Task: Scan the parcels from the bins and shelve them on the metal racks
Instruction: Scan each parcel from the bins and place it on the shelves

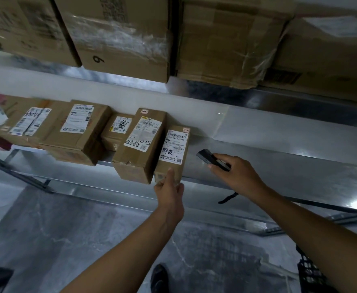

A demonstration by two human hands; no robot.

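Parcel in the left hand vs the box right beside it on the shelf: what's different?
The held parcel is narrower and shorter than the neighbouring box. The left hand grips the held parcel's near end; no hand is on the neighbouring box. Shared: brown cardboard, white labels with handwriting, both lying side by side on the metal shelf.

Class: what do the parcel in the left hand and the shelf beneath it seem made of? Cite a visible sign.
Parcel: brown cardboard, matte, with creased corners and a paper label. Shelf: likely sheet metal, grey and smooth, judging by its bright glare.
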